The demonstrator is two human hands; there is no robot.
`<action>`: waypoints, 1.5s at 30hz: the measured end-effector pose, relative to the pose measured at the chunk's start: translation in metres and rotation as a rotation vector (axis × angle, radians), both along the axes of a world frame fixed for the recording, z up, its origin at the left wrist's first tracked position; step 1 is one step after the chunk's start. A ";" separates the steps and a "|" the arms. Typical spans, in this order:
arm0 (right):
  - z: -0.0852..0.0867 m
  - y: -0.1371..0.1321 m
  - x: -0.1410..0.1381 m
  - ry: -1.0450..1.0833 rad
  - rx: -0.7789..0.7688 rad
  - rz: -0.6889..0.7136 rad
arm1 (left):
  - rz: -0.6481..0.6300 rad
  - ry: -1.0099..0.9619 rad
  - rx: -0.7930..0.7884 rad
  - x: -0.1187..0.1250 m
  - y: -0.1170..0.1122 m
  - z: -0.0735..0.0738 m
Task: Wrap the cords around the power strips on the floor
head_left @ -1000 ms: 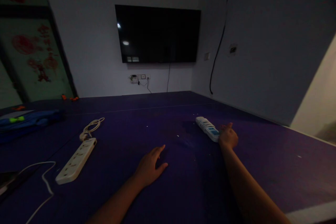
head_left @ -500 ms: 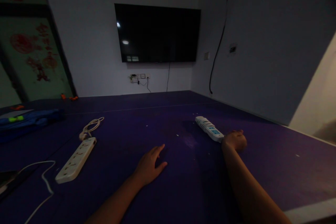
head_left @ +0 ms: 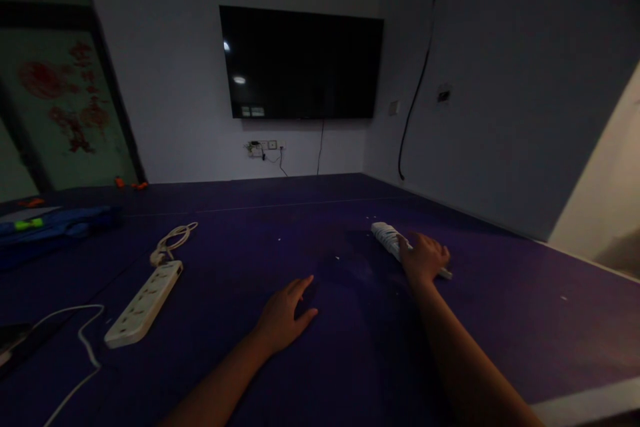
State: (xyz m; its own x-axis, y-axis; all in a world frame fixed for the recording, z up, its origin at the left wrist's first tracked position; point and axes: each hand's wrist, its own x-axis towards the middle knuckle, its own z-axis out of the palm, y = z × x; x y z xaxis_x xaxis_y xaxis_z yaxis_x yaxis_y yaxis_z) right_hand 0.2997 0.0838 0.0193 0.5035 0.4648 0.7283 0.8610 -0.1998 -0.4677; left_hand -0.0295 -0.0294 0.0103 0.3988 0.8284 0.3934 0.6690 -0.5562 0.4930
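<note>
A white extension strip lies left; a television hangs ahead.

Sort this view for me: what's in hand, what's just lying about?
In hand: right hand laid over white power strip; left hand flat on purple mat.
Lying about: second power strip, coiled cord, white cable, blue item, television.

Near half of power strip under right hand — white cable cropped.
</note>
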 end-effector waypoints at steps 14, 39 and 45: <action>-0.008 0.003 -0.006 -0.093 -0.322 0.113 | -0.003 0.006 -0.001 0.000 0.000 0.001; 0.027 -0.029 -0.091 -0.230 -0.114 0.561 | 0.084 0.032 0.126 -0.003 0.004 -0.004; 0.019 -0.081 -0.173 -0.471 -0.314 1.158 | 0.512 0.023 0.308 -0.011 0.000 0.015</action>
